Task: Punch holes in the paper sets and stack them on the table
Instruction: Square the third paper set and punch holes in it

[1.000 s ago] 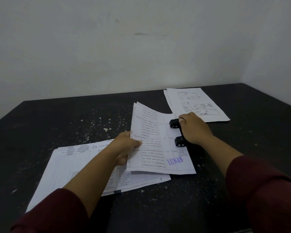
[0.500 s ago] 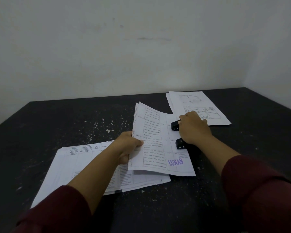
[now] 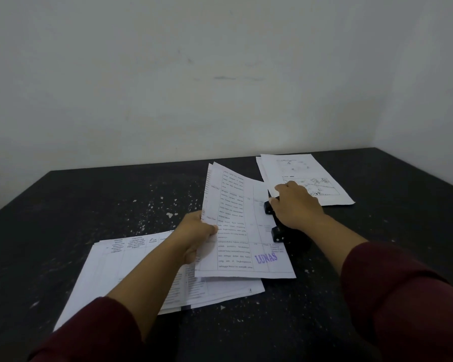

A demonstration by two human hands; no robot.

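Note:
A printed paper set (image 3: 236, 231) with a purple "LUNAS" stamp lies tilted in the middle of the table. My left hand (image 3: 194, 236) pinches its left edge, thumb on top. The set's right edge sits in the black hole punch (image 3: 277, 232). My right hand (image 3: 296, 205) lies palm down on top of the punch, covering most of it. A stack of printed paper sets (image 3: 131, 273) lies at the near left, partly under my left arm. Another pile of paper sets (image 3: 298, 168) with drawings lies at the far right, behind my right hand.
The dark table (image 3: 89, 205) is speckled with small white paper bits. A pale wall runs behind it and along the right side. The table's far edge meets the wall.
The view has drifted slightly. Both hands, the paper set and the punch stay where they were.

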